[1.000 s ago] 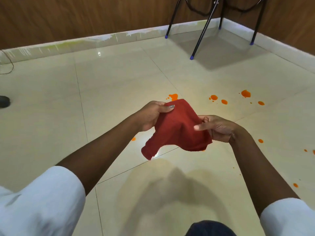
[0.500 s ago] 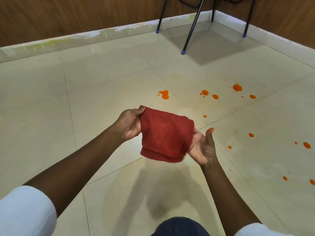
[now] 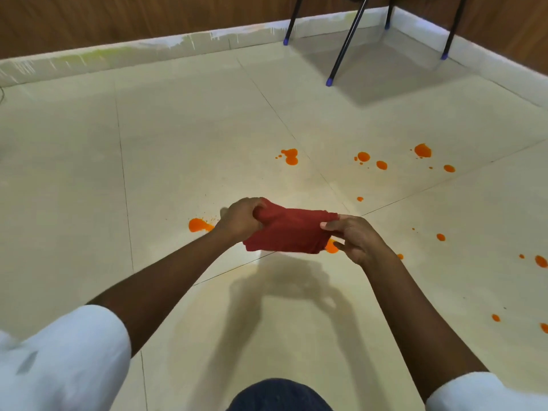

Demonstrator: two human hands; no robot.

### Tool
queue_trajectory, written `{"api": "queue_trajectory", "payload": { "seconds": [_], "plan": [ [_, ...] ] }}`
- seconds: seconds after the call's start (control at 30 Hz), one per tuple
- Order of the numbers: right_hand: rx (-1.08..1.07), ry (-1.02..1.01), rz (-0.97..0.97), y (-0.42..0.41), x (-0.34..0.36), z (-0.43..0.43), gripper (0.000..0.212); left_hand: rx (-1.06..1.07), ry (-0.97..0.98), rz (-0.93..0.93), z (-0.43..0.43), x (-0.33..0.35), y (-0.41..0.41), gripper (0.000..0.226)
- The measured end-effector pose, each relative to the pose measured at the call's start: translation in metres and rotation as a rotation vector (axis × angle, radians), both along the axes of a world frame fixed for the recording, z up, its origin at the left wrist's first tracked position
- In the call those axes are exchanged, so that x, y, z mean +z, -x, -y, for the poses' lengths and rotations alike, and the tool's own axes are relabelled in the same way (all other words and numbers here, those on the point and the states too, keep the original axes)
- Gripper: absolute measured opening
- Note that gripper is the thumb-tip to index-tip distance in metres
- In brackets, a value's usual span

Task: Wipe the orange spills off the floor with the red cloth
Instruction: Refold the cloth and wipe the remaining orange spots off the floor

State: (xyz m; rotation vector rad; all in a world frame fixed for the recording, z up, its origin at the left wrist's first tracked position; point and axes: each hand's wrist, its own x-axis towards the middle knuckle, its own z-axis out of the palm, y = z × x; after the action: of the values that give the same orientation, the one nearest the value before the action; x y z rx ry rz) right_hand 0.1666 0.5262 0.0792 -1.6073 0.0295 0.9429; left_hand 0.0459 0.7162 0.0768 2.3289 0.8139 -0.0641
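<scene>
From the head camera, the red cloth (image 3: 289, 231) is held in the air above the tiled floor (image 3: 184, 137), folded into a wide band whose long axis runs from one hand across to the other, left to right in the frame and roughly level. Its upper folded edge faces away from the person; its lower edge hangs loose toward the floor. The left hand (image 3: 241, 218) is closed around the cloth's left end, fingers curled over a bunched corner. The right hand (image 3: 353, 237) pinches the right end between thumb and forefinger, with the other fingers spread below. Both hands are clamped on the cloth, set apart by its width.

The orange spills (image 3: 363, 157) lie scattered on the floor. One larger splash (image 3: 199, 225) sits just left of the left hand. Another blot (image 3: 331, 247) shows under the right hand's fingers, partly hidden by the cloth's lower corner. Beyond the hands a double blot (image 3: 290, 156) and a row of drops stretch to the right, and more drops lie to the right of the right forearm.

Far beyond the hands, black chair legs (image 3: 345, 43) with blue feet stand near the corner of the wood-panelled wall (image 3: 118, 16). White sleeves (image 3: 68, 351) cover both upper arms, and the shadow of arms and cloth falls on the floor below the hands.
</scene>
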Motion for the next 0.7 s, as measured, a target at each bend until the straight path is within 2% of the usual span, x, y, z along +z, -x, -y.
{"api": "queue_trajectory", "payload": {
  "seconds": [0.07, 0.13, 0.2, 0.27, 0.33, 0.37, 0.4, 0.43, 0.47, 0.57, 0.63, 0.7],
  "plan": [
    [0.041, -0.010, 0.119, 0.007, -0.003, -0.003, 0.019, -0.128, -0.379, -0.004, -0.007, -0.016, 0.002, 0.036],
    [0.085, -0.022, 0.274, 0.022, -0.014, -0.002, 0.023, -0.238, -0.585, 0.053, -0.015, -0.039, 0.012, 0.032],
    [0.097, 0.012, 0.407, 0.046, -0.035, 0.004, 0.022, -0.276, -0.580, 0.131, -0.017, -0.063, 0.029, 0.032],
    [0.191, 0.149, 0.572, 0.080, -0.070, 0.011, 0.013, -0.362, -0.485, 0.058, -0.014, -0.092, 0.049, 0.033],
    [0.336, 0.290, 0.601, 0.114, -0.108, 0.023, 0.058, -0.423, -0.408, -0.072, -0.010, -0.120, 0.071, 0.032],
    [0.420, 0.337, 0.537, 0.126, -0.125, 0.027, 0.070, -0.407, -0.378, -0.116, -0.009, -0.130, 0.082, 0.031],
    [0.512, 0.422, 0.510, 0.134, -0.136, 0.031, 0.073, -0.384, -0.368, -0.120, -0.007, -0.138, 0.093, 0.032],
    [0.581, 0.483, 0.531, 0.138, -0.141, 0.033, 0.070, -0.354, -0.324, -0.095, -0.009, -0.145, 0.099, 0.034],
    [0.610, 0.545, 0.634, 0.140, -0.140, 0.032, 0.064, -0.360, -0.272, -0.099, -0.012, -0.153, 0.106, 0.038],
    [0.459, 0.698, 1.192, 0.132, -0.129, 0.026, 0.045, -0.390, -0.311, -0.075, -0.021, -0.160, 0.119, 0.039],
    [0.396, 0.684, 1.348, 0.125, -0.118, 0.006, 0.040, -0.410, -0.347, -0.062, -0.020, -0.162, 0.124, 0.035],
    [0.529, 0.540, 1.382, 0.116, -0.128, -0.014, 0.032, -0.392, -0.336, -0.050, -0.016, -0.163, 0.128, 0.038]
  ]
}}
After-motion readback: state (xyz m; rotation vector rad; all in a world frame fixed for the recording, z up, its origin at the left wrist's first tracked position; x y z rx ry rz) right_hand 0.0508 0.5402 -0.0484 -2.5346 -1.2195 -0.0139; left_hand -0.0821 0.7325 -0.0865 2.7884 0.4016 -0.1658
